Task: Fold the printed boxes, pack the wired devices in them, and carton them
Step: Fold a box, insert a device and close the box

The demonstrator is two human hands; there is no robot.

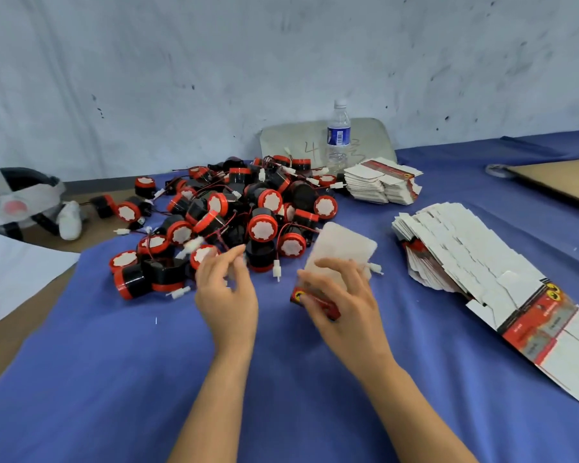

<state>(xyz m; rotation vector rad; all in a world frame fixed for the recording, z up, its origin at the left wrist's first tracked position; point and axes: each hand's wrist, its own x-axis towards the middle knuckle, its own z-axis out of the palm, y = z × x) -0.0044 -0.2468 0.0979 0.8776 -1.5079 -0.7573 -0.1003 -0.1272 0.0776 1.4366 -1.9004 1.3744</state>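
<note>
A printed box (340, 247) is gripped by the right hand (335, 292), fingers curled over its red printed end. It is held over the blue cloth (281, 379) with its white flap raised toward the heap of wired devices (248, 212), presumably so that it can be opened into shape. The left hand (226, 289) is held beside it at the heap's near edge, fingers loosely curled and slightly spread; whether anything is pinched cannot be told through the blur. The flat boxes (465, 248) are fanned out at the right, apparently to be taken singly.
</note>
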